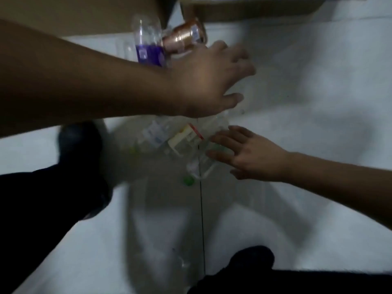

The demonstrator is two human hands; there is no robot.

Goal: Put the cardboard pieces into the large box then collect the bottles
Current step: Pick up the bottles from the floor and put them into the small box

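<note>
several clear plastic bottles (pixel 180 141) heaped on white floor (pixel 318 81), not yet collected. no loose cardboard seen; brown cardboard box (pixel 84 15) at top, so first step likely done. right hand (pixel 248 155) flat, fingers straight, touching heap. left hand (pixel 207 81) spread wide, apparently empty. purple-labelled clear bottle (pixel 148 47), copper-coloured bottle (pixel 184 37) near box.

Dim light on a pale tiled floor (pixel 318 71).
</note>
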